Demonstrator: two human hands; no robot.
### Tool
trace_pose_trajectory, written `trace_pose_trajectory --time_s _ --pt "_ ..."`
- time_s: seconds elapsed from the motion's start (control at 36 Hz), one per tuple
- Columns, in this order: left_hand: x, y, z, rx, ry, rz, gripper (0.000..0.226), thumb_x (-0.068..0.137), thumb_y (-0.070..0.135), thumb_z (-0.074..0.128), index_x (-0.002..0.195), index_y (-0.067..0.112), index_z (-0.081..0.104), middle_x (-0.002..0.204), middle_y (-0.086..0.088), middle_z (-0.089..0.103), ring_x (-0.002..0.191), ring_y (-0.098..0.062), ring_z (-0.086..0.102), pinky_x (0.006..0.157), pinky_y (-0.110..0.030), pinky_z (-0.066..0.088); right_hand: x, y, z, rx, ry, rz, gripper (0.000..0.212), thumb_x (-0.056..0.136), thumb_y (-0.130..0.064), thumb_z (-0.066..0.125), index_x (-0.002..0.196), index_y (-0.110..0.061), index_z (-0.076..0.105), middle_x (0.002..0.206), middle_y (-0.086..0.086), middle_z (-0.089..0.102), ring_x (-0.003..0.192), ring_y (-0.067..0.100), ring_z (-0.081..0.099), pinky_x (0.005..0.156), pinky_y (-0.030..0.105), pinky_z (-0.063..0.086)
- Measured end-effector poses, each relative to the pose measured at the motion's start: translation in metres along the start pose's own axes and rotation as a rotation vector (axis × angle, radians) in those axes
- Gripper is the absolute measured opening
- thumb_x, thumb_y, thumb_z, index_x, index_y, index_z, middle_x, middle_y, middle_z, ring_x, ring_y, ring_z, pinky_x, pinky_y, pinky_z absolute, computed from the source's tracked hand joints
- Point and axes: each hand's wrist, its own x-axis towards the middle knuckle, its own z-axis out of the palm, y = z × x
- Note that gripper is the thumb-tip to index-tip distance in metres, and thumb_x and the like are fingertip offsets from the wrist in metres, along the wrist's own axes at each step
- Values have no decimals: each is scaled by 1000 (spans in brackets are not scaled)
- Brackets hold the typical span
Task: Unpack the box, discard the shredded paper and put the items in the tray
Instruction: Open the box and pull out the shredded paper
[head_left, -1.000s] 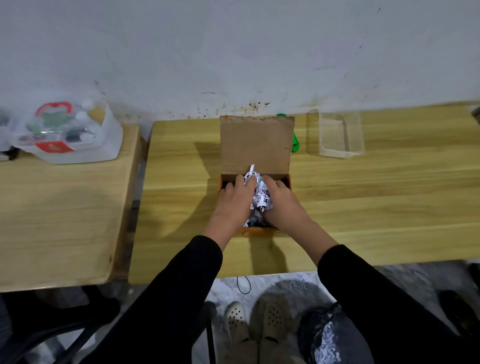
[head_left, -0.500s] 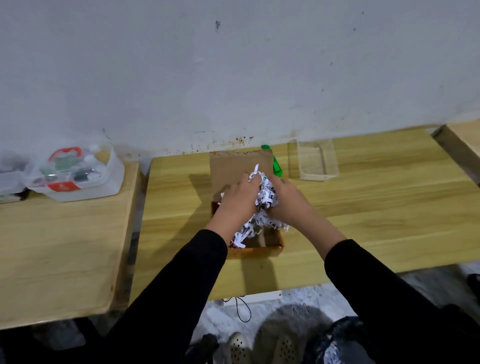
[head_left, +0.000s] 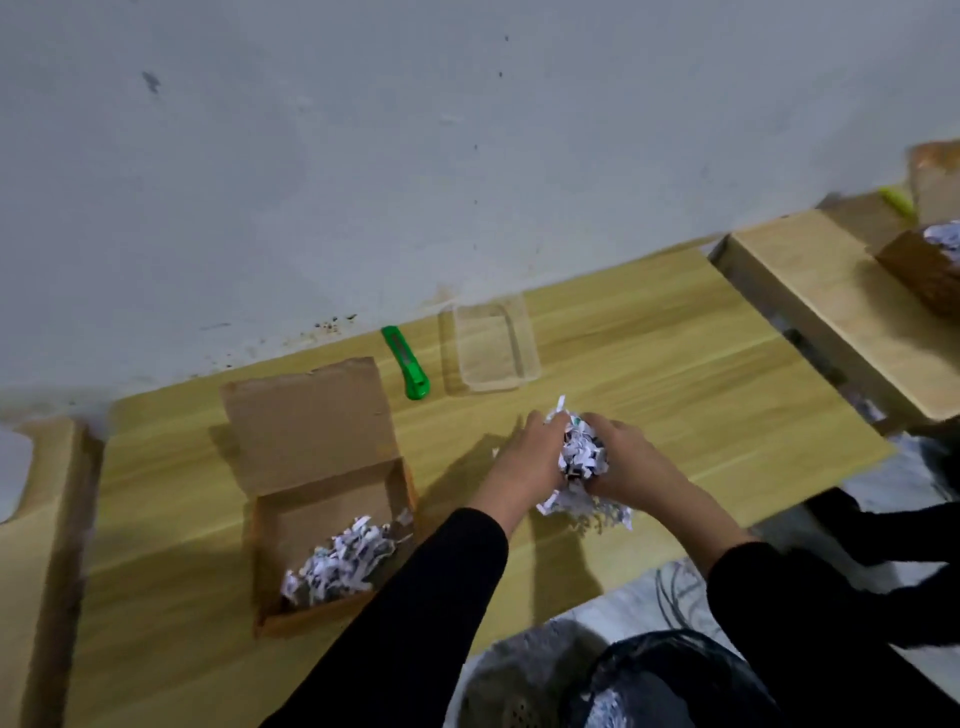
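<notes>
Cardboard is seen at the left: an open box (head_left: 332, 499) is set on the table (head_left: 649, 343), its lid laid back toward the wall (head_left: 467, 156), and loose shreds (head_left: 340, 564) are left in its near end. Just beyond its far right corner a green cutter (head_left: 406, 364) is laid, and beside that a clear tray (head_left: 491, 353). Nearer than the tray and well right of the box, a wad (head_left: 582, 457) of shredded paper is clasped between the left hand (head_left: 524, 460) and the right hand (head_left: 631, 467), fingers curled round it from both sides, with strips hanging beneath. Dark print on the strips cannot be read. A black bag (head_left: 675, 670) is seen below the table edge. At the far right, a second box (head_left: 924, 270) holding paper is set on a side table (head_left: 831, 301).
</notes>
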Motion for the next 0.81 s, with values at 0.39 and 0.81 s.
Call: trace_pose_trajectory --time_s 0.39,0.81 --pt "8 -36 20 -80 -24 -36 85 78 29 73 146 28 23 149 -3 33 135 -28 34 106 -40 35 8 27 27 180 -17 -27 84 61 -4 75 137 -15 39 127 17 37 110 32 50 96 35 44" --pt "-29 -34 8 46 102 -41 63 87 36 60 142 28 32 131 -3 43 119 -27 44 86 -36 40 -26 22 5 7 108 -16 70 77 -21 70 139 -20 38 140 8 42 125 28 42 99 44 43"
